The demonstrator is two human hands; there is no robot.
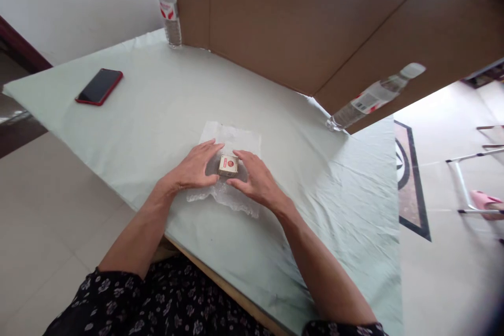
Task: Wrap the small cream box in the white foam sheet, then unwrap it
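Observation:
A small cream-coloured box (228, 165) with red print lies on a sheet of clear bubble wrap (232, 135), in the middle of the cloth-covered table. On the box's left side is my left hand (199, 166), its thumb and fingers spread apart in a curve. My right hand (254, 176) mirrors it on the other side, thumb and fingers also apart. Both hands rest around the box over the wrap; neither grips it. Whether a fingertip of my right hand touches the box's corner I cannot tell.
A large cardboard panel (268, 21) stands along the table's far side. Two water bottles lean by it, a left bottle (169, 10) and a right bottle (374, 98). A phone with a red case (100, 86) lies far left on the green tablecloth (149, 110).

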